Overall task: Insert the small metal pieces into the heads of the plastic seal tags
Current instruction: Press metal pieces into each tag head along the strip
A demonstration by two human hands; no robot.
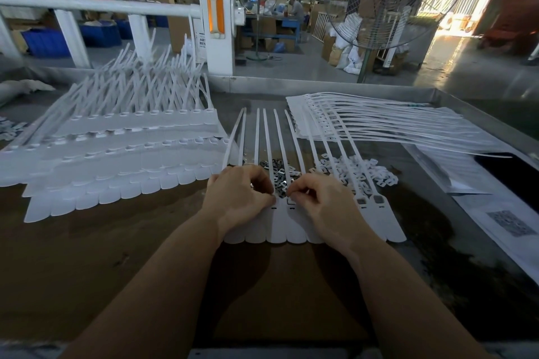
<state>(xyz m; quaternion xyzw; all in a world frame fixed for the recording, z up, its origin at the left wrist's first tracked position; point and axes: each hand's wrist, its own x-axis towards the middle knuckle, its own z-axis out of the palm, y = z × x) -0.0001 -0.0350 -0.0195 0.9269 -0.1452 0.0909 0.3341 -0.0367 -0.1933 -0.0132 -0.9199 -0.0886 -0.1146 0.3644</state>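
Both curled hands, left hand [237,197] and right hand [322,202], pinch at tag strip [278,227] heads.

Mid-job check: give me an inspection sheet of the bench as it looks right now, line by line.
Surface: brown worktable with a metal rim at the far edge.
Job's things: strip of white seal tags lies under both hands; two heads at its right end already show metal. Metal pieces are piled just behind it.
Clutter: stacked tag strips at left, another tag stack at right, white plastic bits, printed papers.
Hands: left hand and right hand have curled fingers at the tag heads; what they pinch is too small to tell.
Cables: nothing seen.
Surroundings: standing fan, white railing, blue bins.
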